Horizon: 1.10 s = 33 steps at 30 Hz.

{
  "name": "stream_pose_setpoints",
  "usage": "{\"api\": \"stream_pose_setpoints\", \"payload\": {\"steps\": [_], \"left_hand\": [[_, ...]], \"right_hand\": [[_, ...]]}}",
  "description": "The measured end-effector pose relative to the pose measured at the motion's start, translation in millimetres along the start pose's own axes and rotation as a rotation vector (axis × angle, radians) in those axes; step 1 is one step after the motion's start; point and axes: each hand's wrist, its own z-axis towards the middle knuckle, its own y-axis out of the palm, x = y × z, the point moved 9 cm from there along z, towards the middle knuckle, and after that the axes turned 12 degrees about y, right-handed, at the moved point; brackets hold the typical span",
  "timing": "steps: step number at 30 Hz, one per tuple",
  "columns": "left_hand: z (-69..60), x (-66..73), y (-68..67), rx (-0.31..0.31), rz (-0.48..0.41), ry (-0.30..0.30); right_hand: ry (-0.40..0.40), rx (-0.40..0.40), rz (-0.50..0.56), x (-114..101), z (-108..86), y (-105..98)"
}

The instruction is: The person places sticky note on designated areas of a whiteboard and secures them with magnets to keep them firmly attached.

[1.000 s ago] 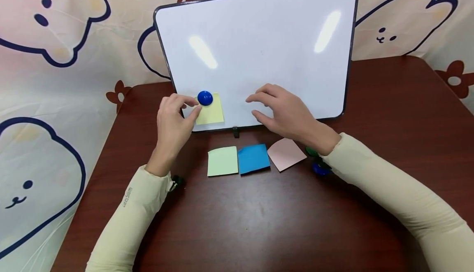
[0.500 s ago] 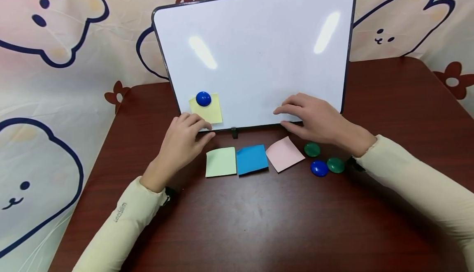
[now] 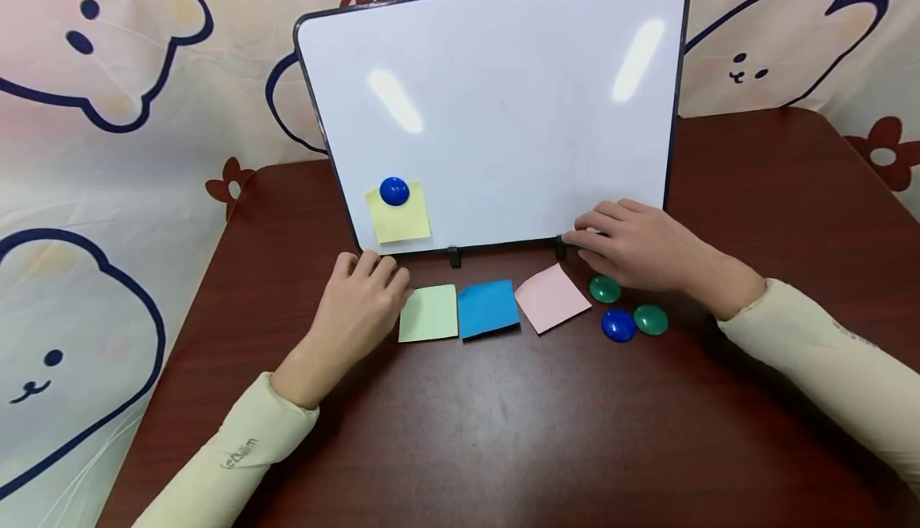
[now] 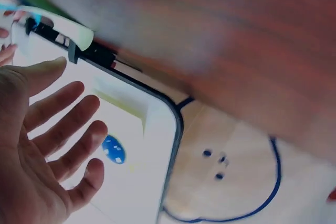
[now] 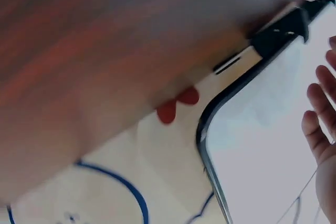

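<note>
My left hand (image 3: 359, 308) is at the left edge of a light green sticky note (image 3: 434, 316) on the table. In the left wrist view its fingers (image 4: 68, 103) are loosely bent around nothing, the thumb close to the note's lifted edge (image 4: 83, 36); whether they touch is unclear. My right hand (image 3: 643, 250), fingers relaxed and holding nothing visible, hovers by the whiteboard's lower right, just behind a green magnet (image 3: 605, 289). A blue magnet (image 3: 394, 191) sits on a yellow sticky note (image 3: 408, 223) at the whiteboard's (image 3: 503, 113) lower left.
Beside the green note lie a blue sticky note (image 3: 489, 309) and a pink one (image 3: 553, 298). Another green magnet (image 3: 651, 319) and a blue magnet (image 3: 620, 325) are to their right. Black clips (image 3: 454, 257) support the board's lower edge on the brown table (image 3: 489, 432). A printed cloth hangs behind.
My left hand has come down from the yellow note to the light green note. My right hand has moved right and down from the board, uncovering the loose magnets.
</note>
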Motion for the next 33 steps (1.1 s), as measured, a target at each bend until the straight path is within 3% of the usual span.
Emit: {"api": "stream_pose_setpoints", "payload": {"steps": [3, 8, 15, 20, 26, 33], "left_hand": [[-3.1, 4.7, 2.3, -0.003, -0.089, -0.044], [-11.3, -2.8, 7.8, -0.005, -0.291, -0.186], [-21.7, -17.0, 19.3, -0.084, -0.355, -0.288], [-25.9, -24.5, 23.8, -0.141, -0.424, -0.351], [-25.1, -22.3, 25.1, -0.152, -0.395, -0.314], [-22.3, -22.0, 25.8, -0.133, -0.386, -0.289]], "right_hand": [[-0.007, -0.013, 0.035, 0.5, -8.7, 1.8], [0.071, -0.071, 0.106, 9.6, -19.8, 1.4], [0.211, -0.271, 0.121, 23.6, -37.8, 10.5], [0.247, -0.344, 0.189, 28.0, -40.5, 13.9], [0.216, -0.373, 0.244, 26.8, -42.0, 16.9], [0.239, -0.404, 0.256, 28.1, -44.0, 21.3]]}}
